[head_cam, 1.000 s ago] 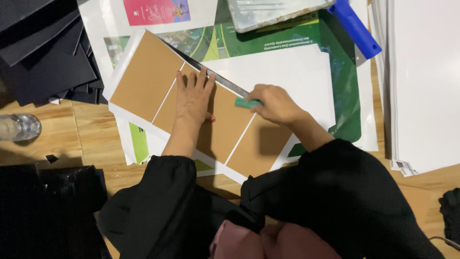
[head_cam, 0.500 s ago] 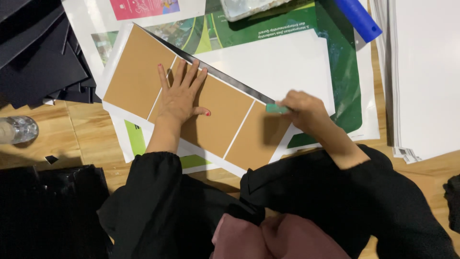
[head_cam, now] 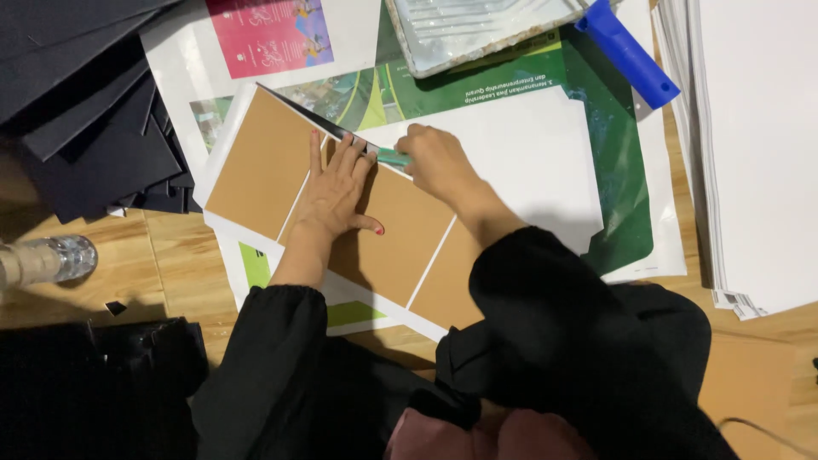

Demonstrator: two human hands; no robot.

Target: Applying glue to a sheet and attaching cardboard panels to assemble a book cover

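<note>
A brown cardboard panel with white fold lines lies on white paper on the floor. My left hand presses flat on its middle, fingers spread, touching a dark metal ruler laid along the panel's upper edge. My right hand grips a green-handled cutter right beside the left fingertips, against the ruler. Black sleeves cover both arms.
Black boards are piled at the upper left. A paint tray and a blue handle lie at the top on green printed posters. A stack of white sheets fills the right. A clear bottle lies at the left.
My right hand with the cutter has moved from the ruler's right end back up and left along it, next to my left hand. The left hand has stayed pressed on the cardboard.
</note>
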